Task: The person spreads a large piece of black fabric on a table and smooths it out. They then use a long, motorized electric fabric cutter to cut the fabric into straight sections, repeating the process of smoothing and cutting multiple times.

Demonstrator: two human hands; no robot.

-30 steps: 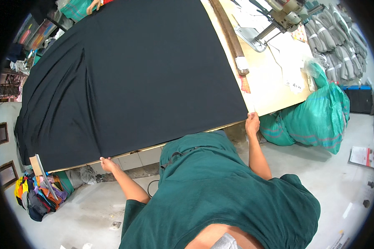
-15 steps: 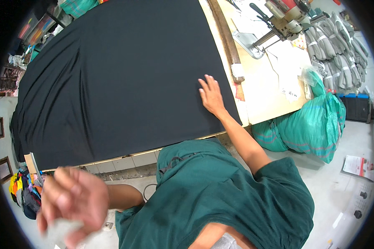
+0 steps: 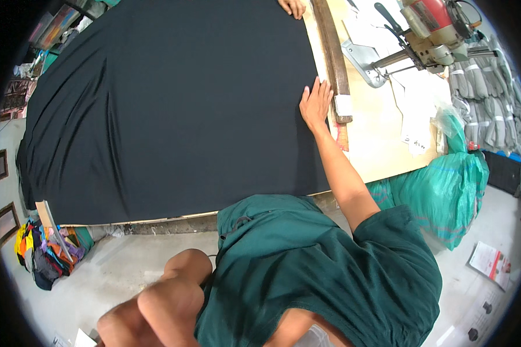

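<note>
Black fabric lies spread over the table, mostly smooth, with long folds towards its left side. My right hand rests flat along the fabric's right edge, fingers stretched out and pointing away from me, holding nothing. Just right of it lies a long brown wooden bar with a white wrap near its close end. My left hand is raised close to the camera at the lower left, off the table; its fingers are bent away and partly cut off by the frame. Another person's hand touches the fabric's far right edge.
A fabric-cutting machine stands on the table's right part beside paper patterns. Green sacks sit on the floor at right, near stacked grey bundles. Colourful cloth scraps are heaped at lower left.
My right hand has slid right and away, from the fabric's surface to its edge. My left hand has dropped lower and nearer my body. Another person's hand has come into view at the far edge.
</note>
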